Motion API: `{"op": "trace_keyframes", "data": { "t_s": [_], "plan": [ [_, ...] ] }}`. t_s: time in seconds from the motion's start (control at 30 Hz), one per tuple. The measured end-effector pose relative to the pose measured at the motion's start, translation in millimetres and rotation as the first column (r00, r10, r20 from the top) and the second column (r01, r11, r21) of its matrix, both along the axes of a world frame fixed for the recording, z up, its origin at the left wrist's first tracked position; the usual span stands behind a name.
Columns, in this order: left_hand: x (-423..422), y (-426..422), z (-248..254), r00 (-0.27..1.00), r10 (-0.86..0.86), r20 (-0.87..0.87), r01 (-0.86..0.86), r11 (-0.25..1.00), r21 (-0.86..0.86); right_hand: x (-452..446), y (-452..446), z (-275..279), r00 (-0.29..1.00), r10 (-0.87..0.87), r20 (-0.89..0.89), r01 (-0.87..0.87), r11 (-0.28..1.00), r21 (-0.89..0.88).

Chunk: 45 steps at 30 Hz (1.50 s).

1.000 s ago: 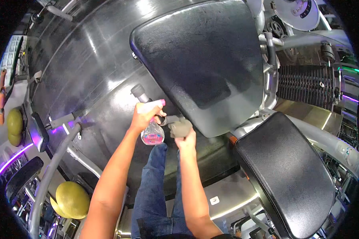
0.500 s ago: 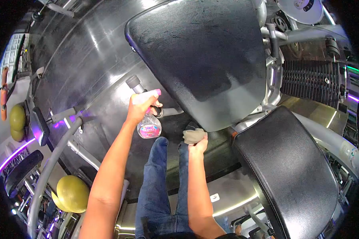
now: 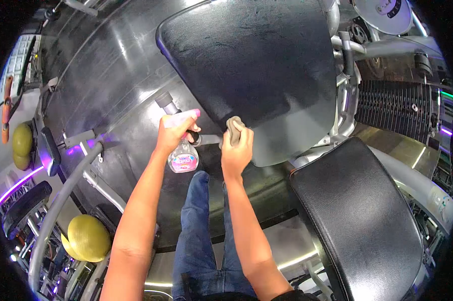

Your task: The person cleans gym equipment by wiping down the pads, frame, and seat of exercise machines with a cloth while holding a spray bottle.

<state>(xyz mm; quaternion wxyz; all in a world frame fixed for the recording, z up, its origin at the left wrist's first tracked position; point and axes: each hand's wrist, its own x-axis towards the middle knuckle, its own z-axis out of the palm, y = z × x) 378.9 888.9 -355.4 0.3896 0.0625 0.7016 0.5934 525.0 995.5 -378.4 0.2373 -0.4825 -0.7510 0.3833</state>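
Observation:
A clear spray bottle (image 3: 183, 158) with a pink and blue label and a pink nozzle hangs upright from my left hand (image 3: 172, 131), whose fingers wrap round its head. My right hand (image 3: 237, 148) is closed on a grey-beige cloth (image 3: 234, 129). The cloth is at the lower left edge of the large black padded seat (image 3: 266, 65); whether it touches the pad I cannot tell. Behind the bottle and between my hands runs a metal bar (image 3: 209, 140) with a dark joint.
A second black pad (image 3: 359, 210) is at the lower right, with a weight stack (image 3: 394, 108) above it. Grey machine tubing (image 3: 63, 200) and yellow-green balls (image 3: 88, 238) are at the left. My legs in jeans (image 3: 193, 226) are below.
My right hand has moved up with the cloth, from near my knee to the edge of the large pad. My left hand and the bottle have shifted slightly left.

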Motion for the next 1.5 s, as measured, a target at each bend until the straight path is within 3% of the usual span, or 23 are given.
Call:
{"op": "trace_keyframes", "data": {
  "t_s": [0.07, 0.13, 0.27, 0.37, 0.43, 0.53, 0.67, 0.73, 0.8, 0.97, 1.1, 1.17, 1.2, 1.23, 1.27, 1.3, 1.4, 1.47, 1.5],
  "plan": [
    [-1.3, 1.7, 3.4, 1.0, -0.008, -0.002, 0.008, 1.0, -0.023, 25.2, 0.0, -8.6, 1.0, -0.012, -0.008, 0.012, 1.0, -0.02],
    [-0.6, 0.0, 1.5, 1.0, -0.017, 0.002, 0.017, 0.999, -0.049, 53.5, -3.2, -11.1, 0.986, -0.108, 0.125, 0.122, 0.986, -0.117],
    [5.1, 0.5, -1.0, 0.999, 0.026, -0.018, -0.028, 0.994, -0.105, 107.6, -10.9, -22.1, 0.961, -0.145, 0.237, 0.176, 0.978, -0.115],
    [10.2, -1.3, -2.6, 0.995, 0.085, -0.053, -0.09, 0.99, -0.111, 112.9, -10.1, -23.2, 0.965, -0.072, 0.251, 0.107, 0.986, -0.128],
    [15.6, -2.9, 1.3, 0.991, 0.112, -0.068, -0.118, 0.988, -0.101, 89.4, -3.6, -15.4, 0.973, 0.095, 0.209, -0.097, 0.995, 0.001],
    [26.0, 0.0, 9.0, 0.987, 0.155, -0.04, -0.159, 0.981, -0.113, 33.8, 9.2, -5.1, 0.986, 0.162, 0.035, -0.164, 0.985, 0.058],
    [38.4, -2.9, -0.6, 0.999, 0.029, 0.033, -0.027, 0.998, -0.061, 5.6, 22.1, 1.2, 0.975, 0.224, -0.003, -0.224, 0.974, 0.028],
    [46.8, 4.0, -2.8, 0.994, -0.095, 0.049, 0.101, 0.986, -0.136, 16.7, 26.6, 1.2, 0.964, 0.263, 0.047, -0.263, 0.965, -0.015],
    [53.1, 13.3, -2.8, 0.999, -0.044, 0.019, 0.047, 0.983, -0.178, 39.4, 31.5, -6.1, 0.962, 0.256, 0.096, -0.261, 0.965, 0.036],
    [44.2, 24.3, 9.2, 0.977, -0.213, -0.03, 0.186, 0.906, -0.379, 113.1, 22.2, -19.8, 0.975, 0.087, 0.206, -0.068, 0.993, -0.098],
    [46.1, 22.5, 4.0, 0.988, -0.153, -0.008, 0.141, 0.931, -0.337, 152.6, 4.4, -39.4, 0.974, -0.062, 0.217, 0.091, 0.988, -0.126],
    [47.2, 23.3, 3.4, 0.992, -0.122, -0.026, 0.105, 0.928, -0.358, 165.7, -4.9, -62.7, 0.933, -0.305, 0.189, 0.344, 0.911, -0.228],
    [46.9, 23.9, 4.8, 0.992, -0.124, -0.024, 0.108, 0.927, -0.359, 162.1, -7.1, -63.1, 0.932, -0.307, 0.191, 0.347, 0.91, -0.228],
    [46.2, 24.0, 7.1, 0.99, -0.142, -0.02, 0.123, 0.914, -0.385, 154.9, -11.2, -65.6, 0.85, -0.524, 0.051, 0.488, 0.747, -0.451],
    [45.7, 24.2, 8.5, 0.987, -0.158, -0.016, 0.138, 0.901, -0.411, 147.1, -15.2, -68.3, 0.687, -0.726, -0.03, 0.528, 0.527, -0.666],
    [45.7, 23.6, 7.9, 0.987, -0.158, -0.016, 0.138, 0.901, -0.411, 137.5, -17.6, -67.5, 0.687, -0.726, -0.03, 0.528, 0.527, -0.666],
    [46.8, 21.4, 5.7, 0.985, -0.172, -0.019, 0.15, 0.905, -0.397, 108.0, -26.1, -56.8, 0.389, -0.919, 0.072, 0.638, 0.212, -0.74],
    [46.9, 22.3, 6.4, 0.981, -0.19, -0.039, 0.158, 0.9, -0.407, 92.4, -40.9, -64.3, 0.297, -0.953, 0.058, 0.552, 0.122, -0.825],
    [46.7, 21.9, 5.1, 0.981, -0.191, -0.039, 0.159, 0.899, -0.408, 97.9, -52.8, -86.4, 0.276, -0.961, 0.011, 0.354, 0.091, -0.931]
  ]
}}
